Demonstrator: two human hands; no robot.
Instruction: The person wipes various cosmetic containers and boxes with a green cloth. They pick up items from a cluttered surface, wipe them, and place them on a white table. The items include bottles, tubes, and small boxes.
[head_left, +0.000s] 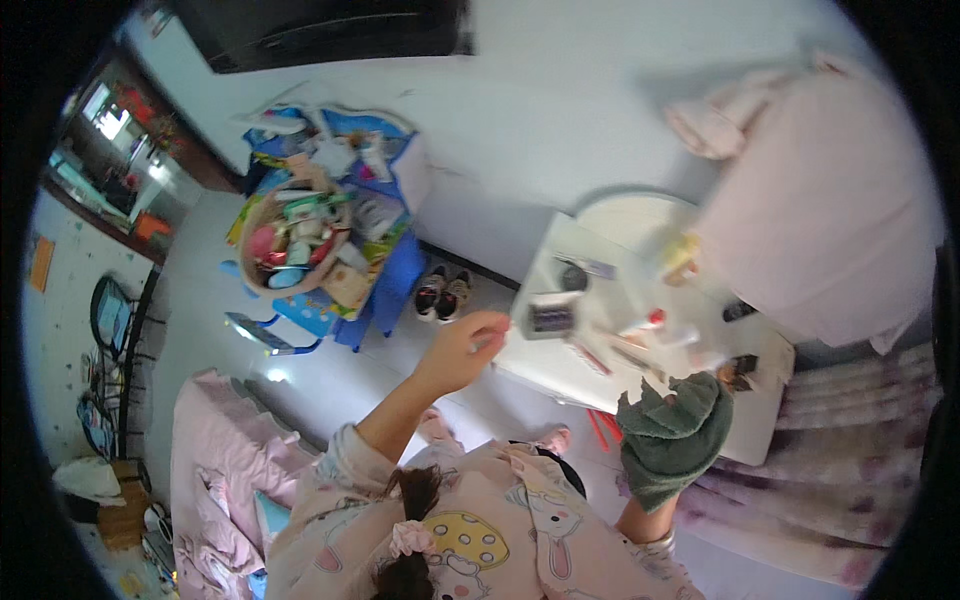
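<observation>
A dark green cloth covers my right hand almost entirely, bunched over the front edge of a white table. Only the wrist and a little of the fingers show. My left hand hangs in the air at the table's left corner, its fingers curled and blurred; whether anything small is between them is unclear. On the table, a small dark-faced box is closest to that hand. Beyond it lies a round black object. Nearer the cloth are a red-capped tube and several slim sticks.
Pale pink fabric hangs over the table's right side. A white round-backed seat stands behind. On the left, a blue children's desk bears a full basket. Shoes stand by the wall; a pink-covered bed is lower left.
</observation>
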